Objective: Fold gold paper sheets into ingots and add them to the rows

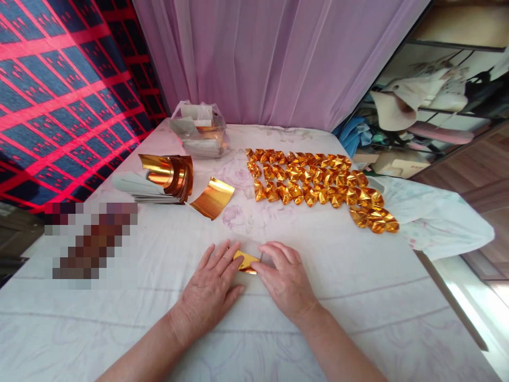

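Observation:
A small folded piece of gold foil paper (247,262) lies on the tablecloth between my hands. My left hand (209,284) rests palm down, fingers stretched, with its fingertips touching the paper's left end. At the right end, my right hand (289,278) has its thumb and bent fingers closed on the paper's edge. Beyond them lies a single loose sheet of gold foil paper (213,198). To its left stands a stack of gold foil sheets (181,178), their ends curling up. Rows of folded gold foil pieces (302,178) sit at the far right.
A clear plastic bag (201,132) with paper bundles stands at the back of the table (167,334). A purple curtain (254,58) hangs behind. Crowded shelves (433,114) are off to the right. Something blurred out (95,244) lies at the left.

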The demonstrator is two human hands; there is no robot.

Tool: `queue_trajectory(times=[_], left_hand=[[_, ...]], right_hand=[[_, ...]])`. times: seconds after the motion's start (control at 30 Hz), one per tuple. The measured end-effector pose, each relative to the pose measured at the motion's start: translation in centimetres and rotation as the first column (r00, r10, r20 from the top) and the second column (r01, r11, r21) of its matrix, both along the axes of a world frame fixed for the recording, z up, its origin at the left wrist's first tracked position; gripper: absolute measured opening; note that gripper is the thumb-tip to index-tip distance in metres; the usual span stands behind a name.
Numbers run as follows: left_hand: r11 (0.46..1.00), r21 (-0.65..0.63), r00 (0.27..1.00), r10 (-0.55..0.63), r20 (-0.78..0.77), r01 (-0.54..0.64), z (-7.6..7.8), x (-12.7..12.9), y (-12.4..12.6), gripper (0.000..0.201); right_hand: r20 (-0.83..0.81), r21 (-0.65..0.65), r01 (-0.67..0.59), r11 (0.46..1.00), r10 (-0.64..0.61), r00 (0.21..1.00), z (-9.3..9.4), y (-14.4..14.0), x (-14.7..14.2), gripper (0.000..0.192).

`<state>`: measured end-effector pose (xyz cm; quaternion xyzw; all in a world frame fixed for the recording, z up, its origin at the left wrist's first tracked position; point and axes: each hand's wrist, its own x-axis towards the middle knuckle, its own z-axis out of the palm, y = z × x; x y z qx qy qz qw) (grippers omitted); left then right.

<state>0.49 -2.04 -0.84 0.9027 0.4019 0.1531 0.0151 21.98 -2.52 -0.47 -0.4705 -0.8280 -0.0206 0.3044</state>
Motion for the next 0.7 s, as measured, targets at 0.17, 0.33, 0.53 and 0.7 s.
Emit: queue_trajectory(times=[0.17, 0.33, 0.53, 0.7], left_hand=[[1.000, -0.017, 1.000, 0.007, 0.016, -0.007, 0.2, -0.2, -1.3, 0.046], [1.000, -0.010, 1.000, -0.003, 0.010, 0.003, 0.4, -0.4, -1.6, 0.039], [1.000, 0.007, 1.000, -0.023, -0.006, 0.023, 0.7, -0.8, -1.4, 0.035], [0.999, -0.032, 0.999, -0.041, -0.001, 0.041, 0.6, -1.0, -1.4, 0.035]], right_hand=[[-0.011, -0.079, -0.080, 0.994, 0.080, 0.997, 0.0, -1.0, -0.3, 0.016], [-0.080, -0.170, -0.121, 0.978, 0.109, 0.991, 0.0, -0.8, 0.0, 0.014], [-0.126, -0.233, -0.113, 0.966, 0.085, 0.988, -0.2, -0.7, 0.4, 0.013], [-0.113, -0.228, -0.067, 0.971, 0.042, 0.993, -0.1, -0.5, 0.2, 0.013]])
